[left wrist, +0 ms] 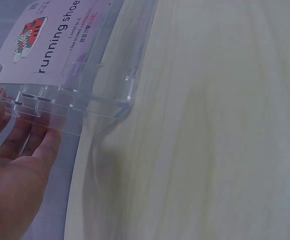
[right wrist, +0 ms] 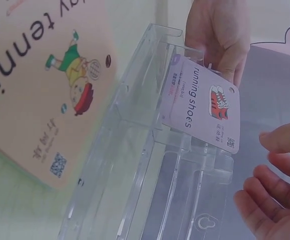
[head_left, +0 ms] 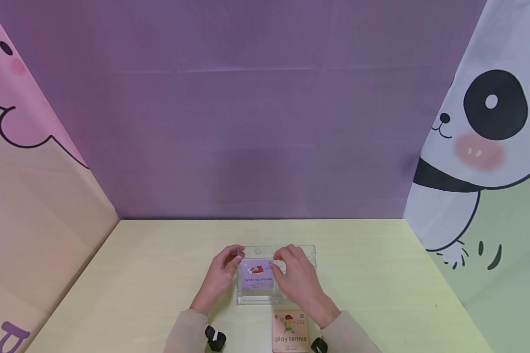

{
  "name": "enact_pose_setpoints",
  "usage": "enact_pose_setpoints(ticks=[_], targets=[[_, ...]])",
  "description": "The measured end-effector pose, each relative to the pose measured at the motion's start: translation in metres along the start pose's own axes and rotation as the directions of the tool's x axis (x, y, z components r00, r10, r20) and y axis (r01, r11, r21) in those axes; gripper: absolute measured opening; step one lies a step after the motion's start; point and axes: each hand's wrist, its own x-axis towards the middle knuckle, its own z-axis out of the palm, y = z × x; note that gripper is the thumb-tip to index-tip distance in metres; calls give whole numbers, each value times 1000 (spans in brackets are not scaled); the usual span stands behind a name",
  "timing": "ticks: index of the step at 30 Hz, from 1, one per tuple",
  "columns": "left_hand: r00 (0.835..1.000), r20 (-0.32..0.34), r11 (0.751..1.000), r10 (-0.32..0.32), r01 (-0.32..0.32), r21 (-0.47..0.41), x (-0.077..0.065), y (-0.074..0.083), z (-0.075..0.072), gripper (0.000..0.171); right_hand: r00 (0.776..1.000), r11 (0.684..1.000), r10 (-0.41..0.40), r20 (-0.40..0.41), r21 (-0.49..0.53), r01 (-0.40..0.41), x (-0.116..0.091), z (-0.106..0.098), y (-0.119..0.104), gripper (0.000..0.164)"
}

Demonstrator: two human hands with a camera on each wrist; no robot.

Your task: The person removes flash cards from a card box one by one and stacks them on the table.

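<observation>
A clear plastic card holder (head_left: 256, 299) stands on the table. In its left part sits a purple card (head_left: 255, 283) with red shoes and the words "running shoes". My left hand (head_left: 218, 277) grips the holder's left side; in the left wrist view, thumb and fingers are around the clear edge (left wrist: 67, 102) near the card's corner. My right hand (head_left: 298, 274) is by the card's right edge. The right wrist view shows that hand (right wrist: 280, 185) with loosely bent fingers, apart from the purple card (right wrist: 202, 102) and holding nothing.
An orange "play tennis" card (head_left: 290, 333) lies in front of the holder, near my right sleeve (head_left: 349, 336). A purple cloth (head_left: 260, 122) hangs behind the table (head_left: 159, 255), with printed cloth panels on both sides.
</observation>
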Motion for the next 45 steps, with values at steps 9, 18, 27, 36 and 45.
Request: enact_pose_setpoints(ticks=[9, 18, 27, 36, 45], targets=[[1000, -2, 1000, -12, 12, -3, 0, 0, 0, 32, 1000, 1000, -9, -20, 15, 9, 4, 1, -1, 15], [1000, -3, 1000, 9, -9, -20, 0, 0, 0, 30, 1000, 999, 3, 10, 43, -4, 6, 6, -2, 16], [1000, -3, 1000, 0, 0, -16, 0, 2, 0, 31, 1000, 999, 0, 19, 44, -1, 8, 12, -3, 16], [1000, -2, 1000, -16, 16, 9, 0, 2, -1, 32, 999, 999, 9, 42, 33, -10, 8, 18, -2, 14], [1000, 13, 1000, 2, -2, -21, 0, 2, -3, 31, 999, 999, -4, 48, 45, 2, 8, 19, -4, 11]])
